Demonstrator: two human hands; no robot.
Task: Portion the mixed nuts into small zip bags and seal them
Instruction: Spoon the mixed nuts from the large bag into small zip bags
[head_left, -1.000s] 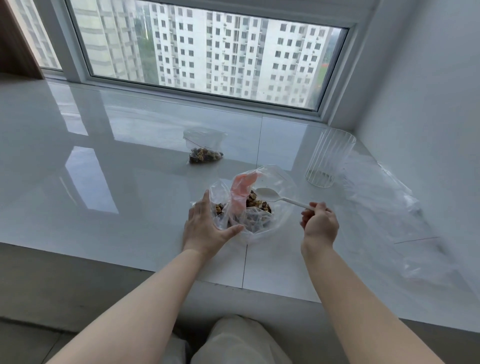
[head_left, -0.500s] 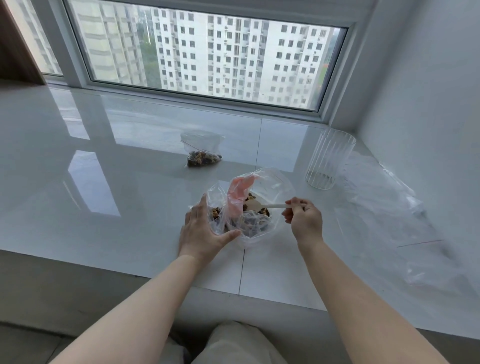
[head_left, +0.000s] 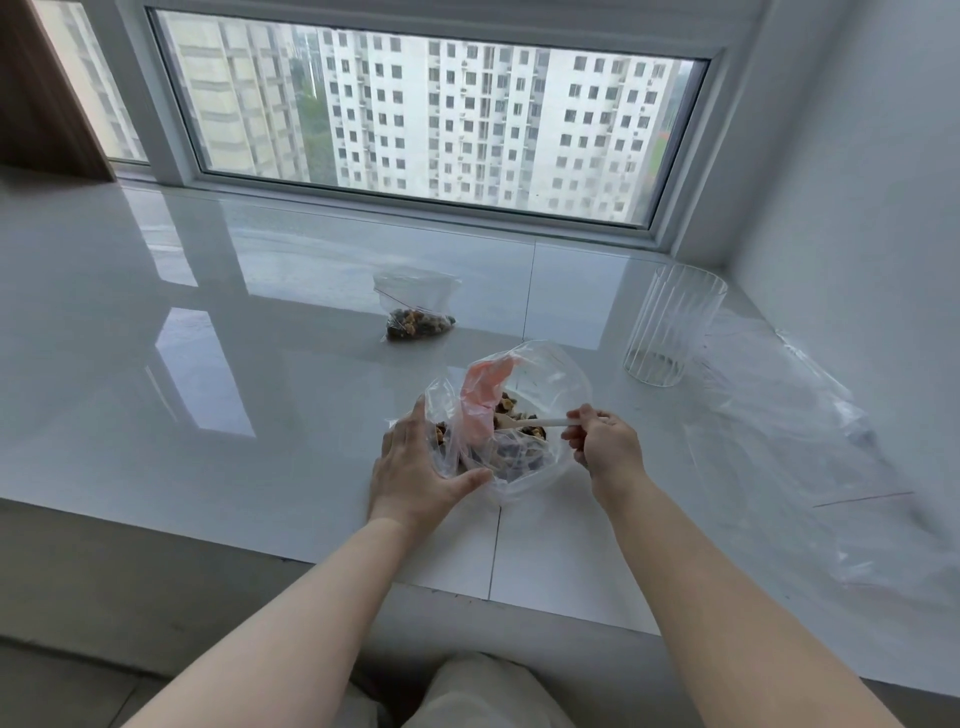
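A glossy white sill (head_left: 260, 415) ran below the window. On it, near its front edge, sat the big clear bag (head_left: 550, 374) of mixed nuts (head_left: 519, 410). The left hand (head_left: 415, 467) cupped the bag's side, fingers spread against the plastic; the right hand (head_left: 605, 441) pinched a white spoon (head_left: 530, 423) — its bowl among the nuts. Behind lay a small zip bag (head_left: 418, 306) holding nuts; a ribbed glass (head_left: 670, 327) stood right

Right hand (head_left: 605, 446) holds spoon (head_left: 530, 422) in nut bag (head_left: 540, 384); left hand (head_left: 415, 467) steadies it.
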